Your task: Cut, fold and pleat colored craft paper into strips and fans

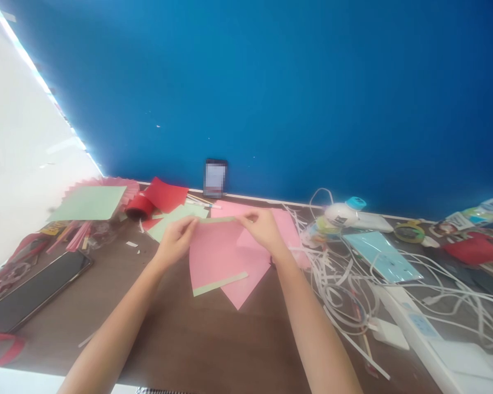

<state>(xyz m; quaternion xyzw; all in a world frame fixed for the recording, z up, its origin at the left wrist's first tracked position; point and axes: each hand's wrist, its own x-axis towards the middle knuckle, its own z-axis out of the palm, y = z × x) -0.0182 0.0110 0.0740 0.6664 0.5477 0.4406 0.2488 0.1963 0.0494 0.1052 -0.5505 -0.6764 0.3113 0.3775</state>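
Note:
A pink paper sheet [217,251] lies on the brown table [181,339] in front of me, with another pink sheet under it. Along its far edge runs a narrow pale green strip [217,220]. My left hand [176,238] pinches the left end of that strip. My right hand [263,227] pinches its right end, fingers closed. A second pale green strip [221,284] lies across the near edge of the pink sheet.
A dark phone [35,293] lies at the left, another phone [215,178] leans on the blue wall. Green paper [90,202], red paper [164,195] and a red roll [138,207] sit at the back left. White paper strips and cables [345,279], a white power strip [419,323] and a light blue card [382,256] fill the right.

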